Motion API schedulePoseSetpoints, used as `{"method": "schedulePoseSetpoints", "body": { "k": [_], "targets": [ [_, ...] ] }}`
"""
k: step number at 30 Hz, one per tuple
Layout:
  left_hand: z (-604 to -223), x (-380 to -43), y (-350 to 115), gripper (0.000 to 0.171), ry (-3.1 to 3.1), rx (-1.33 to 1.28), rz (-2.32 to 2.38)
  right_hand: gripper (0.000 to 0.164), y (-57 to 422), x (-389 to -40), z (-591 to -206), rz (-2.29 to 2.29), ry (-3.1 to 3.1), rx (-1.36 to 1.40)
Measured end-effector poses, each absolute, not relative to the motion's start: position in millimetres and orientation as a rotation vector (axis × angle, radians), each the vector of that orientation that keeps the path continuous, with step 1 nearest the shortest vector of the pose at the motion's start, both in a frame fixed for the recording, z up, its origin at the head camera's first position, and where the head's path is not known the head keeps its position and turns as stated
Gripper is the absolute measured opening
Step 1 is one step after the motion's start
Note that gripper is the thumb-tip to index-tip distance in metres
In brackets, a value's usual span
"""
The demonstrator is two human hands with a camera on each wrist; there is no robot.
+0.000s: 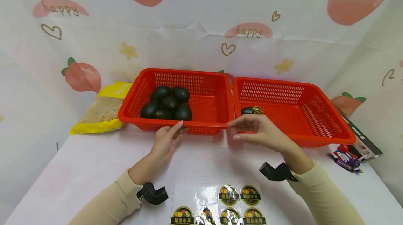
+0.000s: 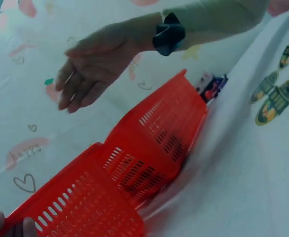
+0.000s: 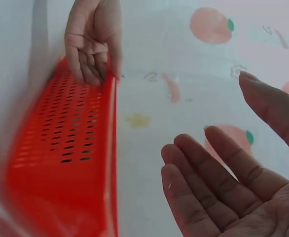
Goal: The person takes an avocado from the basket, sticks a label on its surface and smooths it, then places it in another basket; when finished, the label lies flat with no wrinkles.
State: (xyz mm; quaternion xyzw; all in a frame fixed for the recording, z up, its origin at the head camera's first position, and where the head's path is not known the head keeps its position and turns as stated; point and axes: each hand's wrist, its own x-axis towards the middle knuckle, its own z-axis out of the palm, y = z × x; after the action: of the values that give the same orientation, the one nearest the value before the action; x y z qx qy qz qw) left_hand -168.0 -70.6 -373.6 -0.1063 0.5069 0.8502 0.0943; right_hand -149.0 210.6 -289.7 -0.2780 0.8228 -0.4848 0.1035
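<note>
In the head view, two red baskets are set side by side on a white table (image 1: pixel 116 169). Six avocados (image 1: pixel 170 103) are held in the left basket (image 1: pixel 204 104), bunched toward its left side; one avocado (image 1: pixel 247 110), marked with a gold-and-black label (image 1: pixel 256 110), is held in the right basket (image 1: pixel 283 116). The left basket's front rim is pinched by the left hand (image 1: pixel 166 140). Nothing is gripped by the right hand (image 1: pixel 262 130), its fingers loosely extended near the gap between baskets. Six labels (image 1: pixel 230 215) are seen on a sheet (image 1: pixel 185 195), partly cut off by the frame edge. One yellow bag (image 1: pixel 104 109) is placed left of the baskets

In the left wrist view, the right hand is seen above both baskets, fingers extended

In the right wrist view, four fingers and a thumb are shown spread apart, and one basket's rim is grasped by the left hand
</note>
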Motion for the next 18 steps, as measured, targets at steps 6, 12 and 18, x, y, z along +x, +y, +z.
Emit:
{"method": "schedulePoseSetpoints", "body": {
  "k": [6, 12, 18],
  "targets": [
    [-374, -168, -72, 0.011, 1.387, -0.335, 2.587, 0.039, 166, -204, -261, -1.194, 2.517, -0.759],
    [-378, -168, -72, 0.010, 1.372, -0.338, 2.603, 0.050, 114, -269, -263, -1.017, 2.525, -0.640],
    [-379, -167, -71, 0.010, 1.355, -0.336, 2.630, 0.043, 79, -309, -285, -0.819, 2.421, -0.511]
  ]
}}
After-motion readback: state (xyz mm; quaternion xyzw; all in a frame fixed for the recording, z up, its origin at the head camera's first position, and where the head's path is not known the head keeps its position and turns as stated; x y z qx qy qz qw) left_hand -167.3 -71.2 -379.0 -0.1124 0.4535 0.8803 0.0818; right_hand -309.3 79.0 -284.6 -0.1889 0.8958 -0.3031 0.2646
